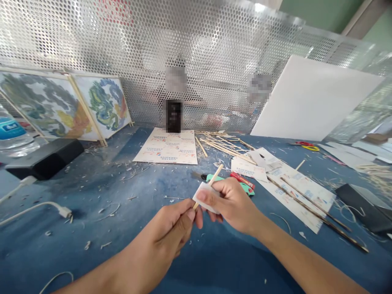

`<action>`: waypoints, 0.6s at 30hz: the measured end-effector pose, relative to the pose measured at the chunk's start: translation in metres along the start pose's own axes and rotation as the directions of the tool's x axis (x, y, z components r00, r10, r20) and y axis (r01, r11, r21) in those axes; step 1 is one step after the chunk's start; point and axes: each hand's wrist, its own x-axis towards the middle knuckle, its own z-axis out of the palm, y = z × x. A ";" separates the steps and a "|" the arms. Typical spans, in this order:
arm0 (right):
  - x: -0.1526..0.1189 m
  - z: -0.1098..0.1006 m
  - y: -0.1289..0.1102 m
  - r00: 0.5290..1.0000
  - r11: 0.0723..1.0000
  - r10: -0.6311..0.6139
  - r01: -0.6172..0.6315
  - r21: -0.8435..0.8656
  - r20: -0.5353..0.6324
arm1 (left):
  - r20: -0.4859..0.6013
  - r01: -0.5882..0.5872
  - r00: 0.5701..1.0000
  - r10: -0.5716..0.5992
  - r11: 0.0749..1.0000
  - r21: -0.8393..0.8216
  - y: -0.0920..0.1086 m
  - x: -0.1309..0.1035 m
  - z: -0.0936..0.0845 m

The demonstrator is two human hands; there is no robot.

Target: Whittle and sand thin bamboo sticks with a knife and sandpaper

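Head view: pale, thin stick (217, 173).

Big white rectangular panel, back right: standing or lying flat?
Standing: the white panel rises in front of the perforated metal screen, its lower edge on the blue tabletop.

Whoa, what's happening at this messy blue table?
A person is holding a thin wooden stick in two bare hands. The left hand grips its lower part, and the right hand pinches a small white piece against it, higher up. More thin sticks lie in a loose pile farther back on the blue table, with curly scraps scattered about. Two colorful pictures stand on the left.
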 end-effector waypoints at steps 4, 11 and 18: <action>0.001 -0.002 -0.002 0.966 0.996 -0.085 0.089 0.004 -0.246 | 0.002 0.009 1.000 -0.009 1.000 -0.015 0.002 -0.001 0.000; -0.001 0.001 -0.003 0.998 0.998 -0.059 0.059 -0.025 -0.034 | 0.017 0.014 1.000 -0.012 0.992 -0.129 -0.002 -0.002 0.000; -0.001 0.000 -0.005 0.992 0.997 -0.079 0.081 0.014 -0.099 | 0.051 0.013 0.999 -0.006 0.988 -0.151 -0.002 -0.002 -0.002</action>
